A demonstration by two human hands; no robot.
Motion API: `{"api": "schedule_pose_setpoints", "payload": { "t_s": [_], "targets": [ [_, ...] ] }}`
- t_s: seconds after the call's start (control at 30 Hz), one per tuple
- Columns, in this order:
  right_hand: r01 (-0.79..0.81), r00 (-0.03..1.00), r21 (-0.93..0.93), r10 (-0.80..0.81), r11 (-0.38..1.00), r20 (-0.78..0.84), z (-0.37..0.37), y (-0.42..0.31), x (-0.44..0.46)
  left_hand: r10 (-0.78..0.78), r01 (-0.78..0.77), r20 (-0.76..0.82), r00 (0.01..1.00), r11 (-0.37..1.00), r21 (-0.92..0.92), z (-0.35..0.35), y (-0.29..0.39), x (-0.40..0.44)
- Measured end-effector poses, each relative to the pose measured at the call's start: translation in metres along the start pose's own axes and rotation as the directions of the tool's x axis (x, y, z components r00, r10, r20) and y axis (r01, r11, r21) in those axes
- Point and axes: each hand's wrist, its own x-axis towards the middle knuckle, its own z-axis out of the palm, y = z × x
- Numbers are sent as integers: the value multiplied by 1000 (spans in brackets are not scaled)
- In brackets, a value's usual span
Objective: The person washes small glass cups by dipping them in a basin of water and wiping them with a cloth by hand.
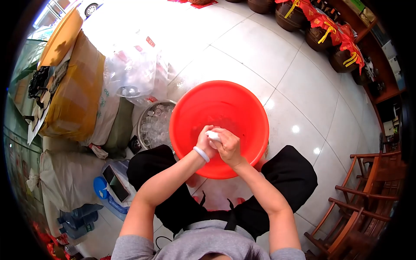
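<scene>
A large red plastic tub [186, 104] stands on the floor between my knees, and both hands meet over its near half. My left hand [206, 142], below a pale bangle [201, 154], is closed around the lower side of something small. My right hand [229, 146] presses its curled fingers on a white, cloth-like wad [213, 135] that shows between the two hands. Whatever lies under the wad is mostly hidden by my fingers. Left of the tub is a round metal basin [141, 130] filled with small clear glass or plastic pieces.
Clear plastic bags [134, 71] lie beyond the basin. A taped cardboard box [80, 86] and white sacks [69, 177] stack up at left. A phone [115, 183] rests near a blue lid [100, 187]. Wooden chairs [368, 190] stand right; dark jars [289, 17] with red cloths line the back.
</scene>
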Motion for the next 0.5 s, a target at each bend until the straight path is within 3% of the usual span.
{"api": "schedule_pose_setpoints", "payload": {
  "t_s": [0.03,0.07,0.13,0.2,0.27,0.3,0.33,0.37,0.47,0.5],
  "targets": [
    [-2,1000,0,2,1000,1,2,0,-1,2,-2,-16,1000,1000,-4,1,4,3],
    [-201,975,242,218,949,-46,4,0,-2,12,-10,49,999,999,-50,-1,8,8],
    [-481,820,620,569,620,67,-3,-7,3,69,-68,112,991,998,-11,13,14,3],
    [-472,781,687,624,552,35,-23,-14,17,56,-60,190,980,998,13,14,23,2],
    [-477,803,703,586,527,106,-27,-13,18,51,-63,290,956,998,31,11,24,6],
    [-412,893,475,449,778,38,-24,-14,18,47,-58,293,955,998,31,15,23,1],
    [-282,959,197,284,939,18,-22,-13,17,17,-25,282,959,999,26,19,22,-5],
    [-111,989,1,110,994,104,-20,-3,12,-11,5,269,963,1000,20,23,22,-9],
    [15,984,-148,11,989,175,-17,-4,9,-49,62,210,976,996,-56,23,18,-12],
    [8,986,-176,22,984,167,-17,-3,6,-125,152,339,933,987,-54,18,19,-9]
  ]
}}
